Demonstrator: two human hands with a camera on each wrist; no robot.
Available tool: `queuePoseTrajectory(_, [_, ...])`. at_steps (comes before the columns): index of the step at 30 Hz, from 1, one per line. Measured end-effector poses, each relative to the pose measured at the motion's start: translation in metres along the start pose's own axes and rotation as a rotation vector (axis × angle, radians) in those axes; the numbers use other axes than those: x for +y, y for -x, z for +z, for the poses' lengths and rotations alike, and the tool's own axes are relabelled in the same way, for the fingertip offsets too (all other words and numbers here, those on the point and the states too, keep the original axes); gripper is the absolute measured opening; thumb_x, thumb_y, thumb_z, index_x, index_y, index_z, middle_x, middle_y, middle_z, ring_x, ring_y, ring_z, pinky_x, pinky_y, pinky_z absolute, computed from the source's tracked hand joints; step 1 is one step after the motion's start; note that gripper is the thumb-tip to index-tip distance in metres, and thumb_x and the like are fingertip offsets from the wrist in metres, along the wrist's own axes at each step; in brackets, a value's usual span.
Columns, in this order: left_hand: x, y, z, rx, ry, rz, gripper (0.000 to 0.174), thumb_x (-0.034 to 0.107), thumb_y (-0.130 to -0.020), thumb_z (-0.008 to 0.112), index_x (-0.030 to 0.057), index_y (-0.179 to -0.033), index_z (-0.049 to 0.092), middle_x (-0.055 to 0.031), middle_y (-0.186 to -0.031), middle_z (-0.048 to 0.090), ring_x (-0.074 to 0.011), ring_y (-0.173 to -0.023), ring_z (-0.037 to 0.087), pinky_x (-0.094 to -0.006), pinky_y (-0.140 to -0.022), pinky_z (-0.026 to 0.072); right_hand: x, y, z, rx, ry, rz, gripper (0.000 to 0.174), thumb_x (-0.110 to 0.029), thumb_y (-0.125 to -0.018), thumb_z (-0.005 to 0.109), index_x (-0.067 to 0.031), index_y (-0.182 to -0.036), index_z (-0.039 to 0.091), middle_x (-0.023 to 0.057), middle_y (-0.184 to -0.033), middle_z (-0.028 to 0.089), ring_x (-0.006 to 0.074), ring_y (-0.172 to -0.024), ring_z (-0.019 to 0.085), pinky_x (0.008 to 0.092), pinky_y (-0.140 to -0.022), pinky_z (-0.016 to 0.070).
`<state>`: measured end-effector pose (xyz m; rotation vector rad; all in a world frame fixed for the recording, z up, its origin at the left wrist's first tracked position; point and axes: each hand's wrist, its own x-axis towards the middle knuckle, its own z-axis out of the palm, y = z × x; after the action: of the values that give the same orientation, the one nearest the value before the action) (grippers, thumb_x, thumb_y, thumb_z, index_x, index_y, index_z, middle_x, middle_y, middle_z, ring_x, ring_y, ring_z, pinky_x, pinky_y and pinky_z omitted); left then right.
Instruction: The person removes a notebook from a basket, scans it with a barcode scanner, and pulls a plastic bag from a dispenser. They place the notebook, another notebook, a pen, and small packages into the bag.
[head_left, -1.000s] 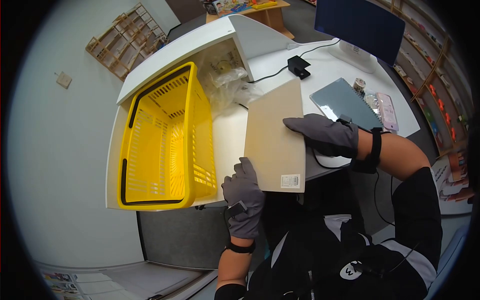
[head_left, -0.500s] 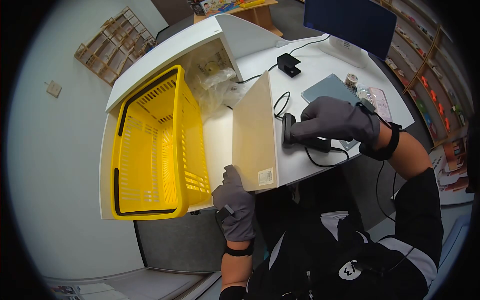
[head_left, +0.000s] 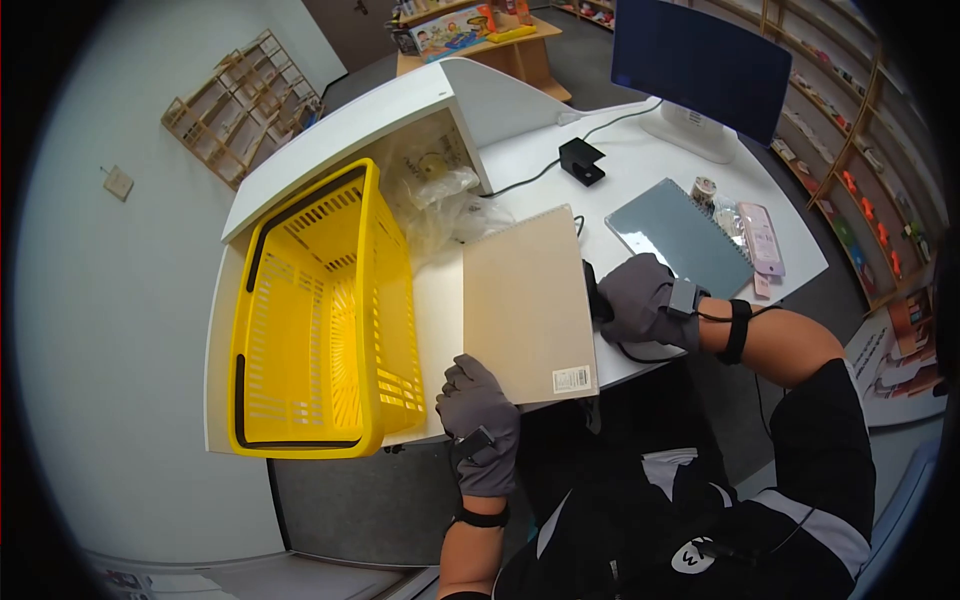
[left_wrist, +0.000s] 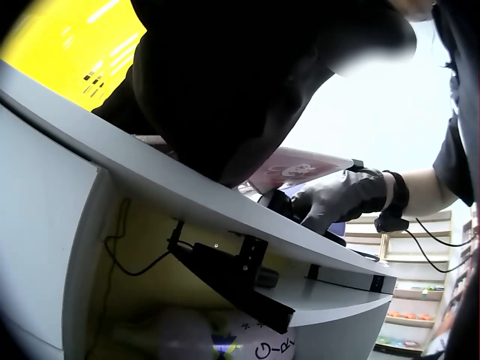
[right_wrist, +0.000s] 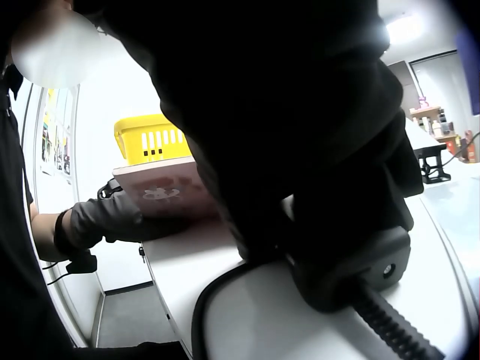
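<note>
My gloved left hand [head_left: 478, 418] grips a beige-backed spiral notebook [head_left: 525, 310] at its lower left corner, the thumb hidden from the head view. A white barcode label [head_left: 573, 380] shows near the notebook's lower right corner. The other cover, pinkish with a pale print, faces the right wrist camera, tilted above the desk. My gloved right hand [head_left: 645, 300] holds a black corded barcode scanner [right_wrist: 345, 270] beside the notebook's right edge. Most of the scanner is hidden behind the glove and notebook in the head view.
A yellow shopping basket [head_left: 392, 330] stands left of the notebook, with clear plastic bags [head_left: 440, 205] behind it. Farther right lie a black stand [head_left: 582, 162], a blue-grey spiral notebook [head_left: 680, 238], a tape roll [head_left: 704, 188] and a pink package [head_left: 761, 238]. A monitor [head_left: 700, 65] stands behind.
My right hand has left the notebook, picked up the barcode scanner and brought it down beside the notebook's right edge. The notebook tipped steeper, then turned its back more toward the head camera.
</note>
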<state>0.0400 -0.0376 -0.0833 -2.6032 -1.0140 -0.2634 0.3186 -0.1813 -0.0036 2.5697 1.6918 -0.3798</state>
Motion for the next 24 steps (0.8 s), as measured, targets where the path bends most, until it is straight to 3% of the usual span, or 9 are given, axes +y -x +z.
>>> queuePoseTrajectory(9, [-0.005,-0.001,0.0,-0.018,0.027,0.017,0.058,0.019,-0.098,0.064,-0.0103,-0.147,0.059,-0.0194,-0.113,0.074,-0.0303,-0.085,0.076,-0.0449,-0.075,0.059,-0.004,-0.001,0.006,-0.015,-0.108,0.072,0.032,-0.033,-0.086,0.084,-0.007,-0.105,0.085,0.0187,-0.091,0.082,0.0432,-0.089,0.081,0.051,-0.08,0.0634])
queuePoseTrajectory(14, [-0.006,-0.002,-0.001,-0.017,0.119,0.009,0.057,0.021,-0.097,0.064,-0.0137,-0.143,0.062,-0.0225,-0.11,0.074,-0.0306,-0.085,0.072,-0.0455,-0.077,0.0557,0.009,-0.001,0.003,0.07,-0.139,0.073,0.031,-0.027,-0.086,0.081,-0.0061,-0.108,0.083,0.0192,-0.095,0.083,0.0428,-0.091,0.081,0.0502,-0.081,0.0635])
queuePoseTrajectory(17, [-0.007,-0.003,0.0,-0.035,0.142,0.009,0.058,0.021,-0.096,0.066,-0.014,-0.142,0.062,-0.0228,-0.11,0.073,-0.0316,-0.085,0.071,-0.0461,-0.077,0.0549,0.017,0.005,-0.013,0.044,-0.111,0.142,0.032,-0.024,-0.087,0.077,-0.0045,-0.111,0.082,0.021,-0.1,0.082,0.0427,-0.099,0.081,0.0507,-0.088,0.0637])
queuePoseTrajectory(22, [-0.005,-0.002,0.005,-0.013,0.091,0.011,0.059,0.021,-0.096,0.066,-0.0143,-0.143,0.062,-0.0243,-0.111,0.073,-0.0321,-0.086,0.071,-0.0464,-0.078,0.055,0.031,0.016,-0.038,0.129,-0.167,0.17,0.032,-0.025,-0.086,0.076,-0.0035,-0.11,0.08,0.0208,-0.093,0.08,0.0405,-0.094,0.081,0.0488,-0.087,0.0633])
queuePoseTrajectory(24, [-0.005,-0.001,0.006,-0.006,0.094,0.013,0.059,0.021,-0.096,0.065,-0.0144,-0.143,0.062,-0.0253,-0.113,0.073,-0.0323,-0.086,0.071,-0.0467,-0.078,0.055,0.03,0.025,-0.06,0.118,-0.339,0.245,0.031,-0.024,-0.084,0.08,-0.0026,-0.107,0.081,0.0177,-0.091,0.081,0.0354,-0.087,0.08,0.0474,-0.082,0.063])
